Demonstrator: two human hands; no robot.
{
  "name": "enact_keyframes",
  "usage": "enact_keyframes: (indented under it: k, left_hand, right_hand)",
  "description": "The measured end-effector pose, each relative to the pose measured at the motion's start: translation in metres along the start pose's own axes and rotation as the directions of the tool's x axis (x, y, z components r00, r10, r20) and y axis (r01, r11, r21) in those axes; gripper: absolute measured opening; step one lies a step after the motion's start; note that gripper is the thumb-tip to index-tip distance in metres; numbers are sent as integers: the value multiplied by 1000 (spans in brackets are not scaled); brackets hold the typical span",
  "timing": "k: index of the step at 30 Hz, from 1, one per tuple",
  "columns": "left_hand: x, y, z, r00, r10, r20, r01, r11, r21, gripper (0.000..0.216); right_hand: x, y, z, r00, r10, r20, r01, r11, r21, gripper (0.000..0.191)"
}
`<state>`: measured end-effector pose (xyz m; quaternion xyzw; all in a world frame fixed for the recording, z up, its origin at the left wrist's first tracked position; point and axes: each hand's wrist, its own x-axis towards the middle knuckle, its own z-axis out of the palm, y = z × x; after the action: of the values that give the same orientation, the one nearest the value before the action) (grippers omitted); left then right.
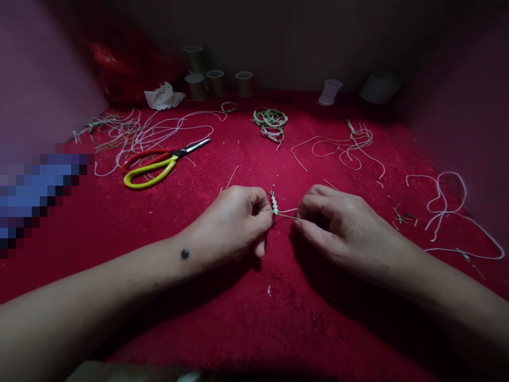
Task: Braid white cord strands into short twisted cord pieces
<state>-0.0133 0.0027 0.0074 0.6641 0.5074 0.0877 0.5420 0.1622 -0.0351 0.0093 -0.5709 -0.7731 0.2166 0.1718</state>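
Note:
A short knotted cord (274, 202), white with some green, stands out from the red cloth between my two hands, its top end near a small pin. My left hand (248, 220) is closed in a pinch at the lower end of the knots, on the cord's strands. From there a white strand and a green strand run right to my right hand (332, 220), whose thumb and fingers are closed on them. The strand ends inside both hands are hidden.
Scissors (153, 168) with red and yellow handles lie at left, near tangled cords (135, 132). A braided coil (271, 123) lies at the back, before several thread spools (216, 82). More loose cords (353, 143) and clippings (403, 216) lie at right.

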Motion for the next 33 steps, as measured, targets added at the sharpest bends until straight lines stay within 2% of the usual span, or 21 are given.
enact_keyframes:
  k: [5, 8, 10, 12, 14, 16, 18, 20, 25, 27, 30, 33]
  left_hand:
    - [0, 2, 0, 999, -39, 10, 40, 998, -52, 8]
    - [1, 0, 0, 1000, -19, 5, 19, 1000, -25, 10]
    - [1, -1, 1, 1000, -8, 10, 8, 1000, 3, 10]
    - [1, -2, 1, 1000, -7, 19, 7, 1000, 19, 10]
    - [1, -2, 0, 1000, 3, 15, -3, 1000, 10, 9]
    - [1, -2, 0, 1000, 10, 16, -10, 1000, -12, 4]
    - [1, -1, -1, 999, 5, 33, -4, 999, -37, 2]
    - [1, 0, -2, 999, -8, 51, 11, 998, -62, 4]
    - [1, 3, -4, 997, -52, 58, 57, 996, -71, 3]
    - [1, 4, -4, 996, -62, 66, 66, 997, -51, 4]
    - [1, 4, -4, 996, -49, 75, 50, 999, -12, 8]
    - [1, 4, -3, 996, -31, 79, 28, 999, 36, 14]
  right_hand:
    - [-4, -4, 5, 981, -172, -94, 157, 976, -154, 9]
    - [-4, -9, 10, 985, -152, -79, 142, 982, -123, 10]
    - [-2, -12, 12, 996, -69, -58, 71, 997, 24, 9]
    - [1, -15, 13, 998, 64, -5, -61, 972, 228, 8]
    - [5, -15, 12, 972, 209, 109, -236, 868, 437, 8]
    - [8, -14, 10, 934, 289, 212, -358, 732, 579, 11]
    - [9, -12, 6, 910, 309, 276, -414, 649, 638, 15]
    - [9, -9, 2, 894, 312, 322, -448, 624, 640, 18]
    - [9, -9, -2, 899, 256, 356, -432, 658, 617, 23]
    - [10, -10, 0, 908, 247, 340, -406, 720, 563, 21]
    - [11, -12, 4, 939, 233, 254, -325, 846, 423, 10]
    - [13, -15, 9, 954, 228, 195, -280, 909, 308, 5]
